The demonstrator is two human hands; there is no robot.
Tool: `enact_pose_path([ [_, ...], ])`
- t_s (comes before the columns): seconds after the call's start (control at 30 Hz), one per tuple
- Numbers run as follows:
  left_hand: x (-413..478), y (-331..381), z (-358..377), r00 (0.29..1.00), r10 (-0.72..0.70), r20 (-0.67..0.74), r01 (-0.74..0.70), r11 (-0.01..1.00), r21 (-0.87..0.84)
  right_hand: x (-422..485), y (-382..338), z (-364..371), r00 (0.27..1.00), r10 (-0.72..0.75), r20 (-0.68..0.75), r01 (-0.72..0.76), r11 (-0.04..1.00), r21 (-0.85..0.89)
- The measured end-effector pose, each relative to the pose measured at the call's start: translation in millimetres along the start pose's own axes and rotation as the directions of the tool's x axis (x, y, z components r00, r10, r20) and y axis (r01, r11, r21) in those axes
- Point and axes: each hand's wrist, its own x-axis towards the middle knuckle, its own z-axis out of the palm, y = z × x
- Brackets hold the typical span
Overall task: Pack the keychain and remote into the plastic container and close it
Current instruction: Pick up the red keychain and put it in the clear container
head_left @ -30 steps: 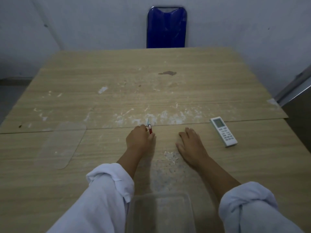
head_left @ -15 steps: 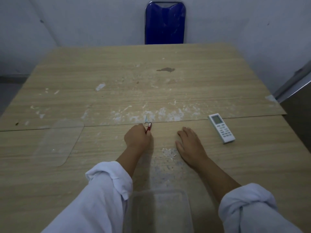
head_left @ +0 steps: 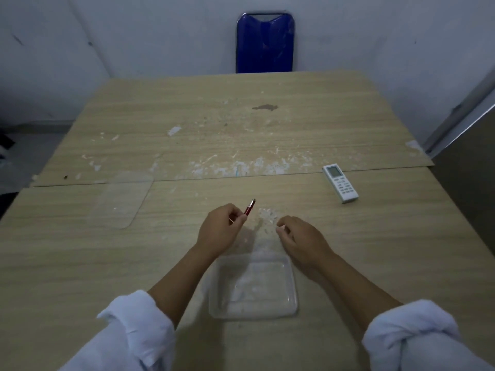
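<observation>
My left hand (head_left: 219, 231) is lifted off the table and pinches a small red keychain (head_left: 250, 210), whose tip points up and to the right. My right hand (head_left: 302, 241) hovers beside it with loosely curled fingers and holds nothing. The clear plastic container (head_left: 253, 314) sits open on the table just below both hands, between my forearms, with nothing in it. Its clear flat lid (head_left: 120, 199) lies on the table to the left. The white remote (head_left: 340, 186) with a small screen lies flat at the right, beyond my right hand.
The wooden table (head_left: 267, 135) is made of two boards with a seam across the middle and white scuffs. A blue chair (head_left: 265, 42) stands behind its far edge against the wall. A metal-edged surface (head_left: 466, 124) rises at the right.
My left hand has lifted the keychain off the table and drawn it back toward the container. My right hand has risen from flat on the table and curled its fingers.
</observation>
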Motion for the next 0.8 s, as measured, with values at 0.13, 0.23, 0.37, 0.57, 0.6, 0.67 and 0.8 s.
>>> enact_pose_path([
  [0.13,-47.6,-3.6,-1.7,0.994,0.076,0.073,-0.083,0.992,0.095,-31.3,2.4,4.9,0.995,0.036,0.090,-0.038,0.999,0.018],
  [0.23,-72.7,-9.4,5.2,0.984,0.114,0.138,-0.140,0.970,0.201,-46.1,4.4,11.0,0.994,0.045,0.095,-0.049,0.998,0.034],
  [0.37,-86.2,-16.6,14.5,0.975,0.101,0.198,-0.164,0.930,0.330,-51.0,1.2,15.0,0.997,0.065,0.047,-0.068,0.995,0.074],
  [0.57,-85.5,-18.9,22.3,0.977,0.068,0.200,-0.159,0.858,0.489,-49.5,-2.3,20.1,0.997,0.078,0.014,-0.079,0.993,0.085],
  [0.6,-85.6,-19.9,23.6,0.976,0.073,0.203,-0.169,0.842,0.512,-49.5,-2.5,20.1,0.997,0.076,0.018,-0.077,0.994,0.078],
  [0.67,-84.9,-21.8,26.5,0.974,0.084,0.210,-0.190,0.810,0.554,-48.8,-1.4,18.8,0.998,0.064,0.030,-0.066,0.995,0.072],
  [0.8,-83.5,-22.1,29.8,0.972,0.147,0.181,-0.225,0.797,0.560,-46.7,0.9,13.9,0.997,0.063,0.032,-0.067,0.990,0.124],
])
